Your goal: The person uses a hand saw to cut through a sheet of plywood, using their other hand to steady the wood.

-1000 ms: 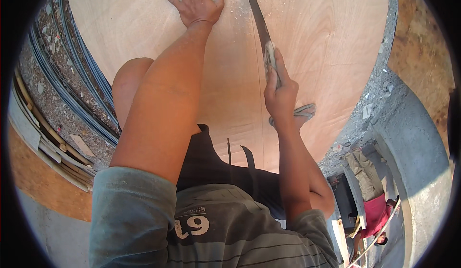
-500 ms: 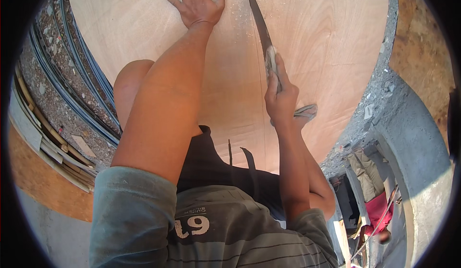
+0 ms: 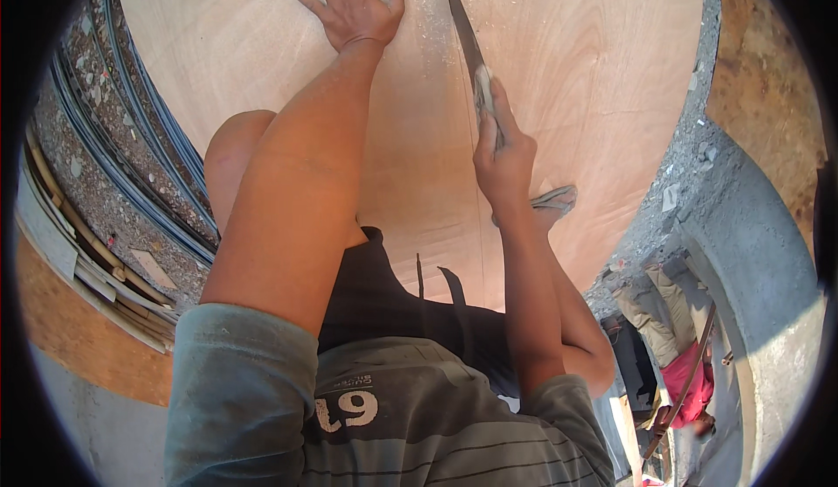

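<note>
A broad sheet of plywood (image 3: 594, 77) lies beneath me, with sawdust scattered on its far part. My left hand (image 3: 358, 11) rests flat on it with the fingers spread. Wrapped around the handle of a hand saw (image 3: 463, 29) is my right hand (image 3: 504, 151). The saw's dark blade points away from me and slightly left, and its far end runs out of the picture. A thin straight line runs along the sheet from beside the right hand toward me. My knee presses on the sheet at left, and a sandalled foot (image 3: 554, 199) shows behind the right wrist.
Bundled dark rods (image 3: 131, 173) lie on rubble at left, beside stacked wooden strips (image 3: 105, 269). Gravel and a grey concrete ledge (image 3: 742, 216) border the sheet at right. Another person in a red top (image 3: 685, 387) is at lower right, near a long pole.
My right hand and the saw have moved a little away from me and slightly left. My left hand stays planted. The other person's pole has shifted.
</note>
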`<state>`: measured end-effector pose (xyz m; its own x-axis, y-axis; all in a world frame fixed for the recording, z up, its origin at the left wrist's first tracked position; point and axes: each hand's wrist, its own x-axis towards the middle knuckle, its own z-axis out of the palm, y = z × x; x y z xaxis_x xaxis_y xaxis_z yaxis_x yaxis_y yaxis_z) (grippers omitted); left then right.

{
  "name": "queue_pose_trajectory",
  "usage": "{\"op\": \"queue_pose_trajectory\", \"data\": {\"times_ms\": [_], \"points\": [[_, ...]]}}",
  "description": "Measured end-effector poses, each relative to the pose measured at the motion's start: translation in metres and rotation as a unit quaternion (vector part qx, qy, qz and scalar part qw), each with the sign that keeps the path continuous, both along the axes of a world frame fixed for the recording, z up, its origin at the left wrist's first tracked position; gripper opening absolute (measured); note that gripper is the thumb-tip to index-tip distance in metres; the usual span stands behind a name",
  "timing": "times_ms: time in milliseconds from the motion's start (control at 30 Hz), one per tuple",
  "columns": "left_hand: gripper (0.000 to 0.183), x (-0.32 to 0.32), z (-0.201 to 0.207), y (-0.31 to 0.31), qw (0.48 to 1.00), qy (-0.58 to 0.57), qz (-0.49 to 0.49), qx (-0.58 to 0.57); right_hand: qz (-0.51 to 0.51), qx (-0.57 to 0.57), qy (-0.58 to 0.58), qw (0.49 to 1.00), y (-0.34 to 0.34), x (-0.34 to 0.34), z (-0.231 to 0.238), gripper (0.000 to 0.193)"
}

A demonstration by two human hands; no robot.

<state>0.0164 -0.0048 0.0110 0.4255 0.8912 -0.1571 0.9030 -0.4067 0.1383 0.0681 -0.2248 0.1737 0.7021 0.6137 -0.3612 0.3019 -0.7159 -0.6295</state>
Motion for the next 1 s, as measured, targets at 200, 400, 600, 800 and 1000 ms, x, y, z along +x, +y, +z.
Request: {"op": "queue_pose_trajectory", "data": {"times_ms": [200,400,600,800,1000], "points": [[0.082,-0.016,-0.010,0.002,1.000,-0.020,0.012,0.004,-0.008,-0.030,0.034,0.999,-0.016,-0.018,0.016,0.046],[0.082,-0.012,0.002,0.006,1.000,0.004,0.012,-0.004,0.042,-0.020,-0.017,0.999,-0.077,-0.046,0.062,0.047],[0.081,-0.009,-0.003,-0.001,1.000,0.009,-0.001,0.013,-0.022,0.029,0.028,0.999,-0.014,0.000,-0.006,0.047],[0.081,-0.008,0.003,0.002,0.999,0.037,0.002,-0.014,0.059,-0.021,-0.028,0.998,-0.106,-0.051,0.080,0.046],[0.082,0.004,0.010,0.000,1.000,0.010,0.003,-0.015,-0.007,-0.025,0.013,1.000,-0.019,-0.002,0.005,0.047]]}}
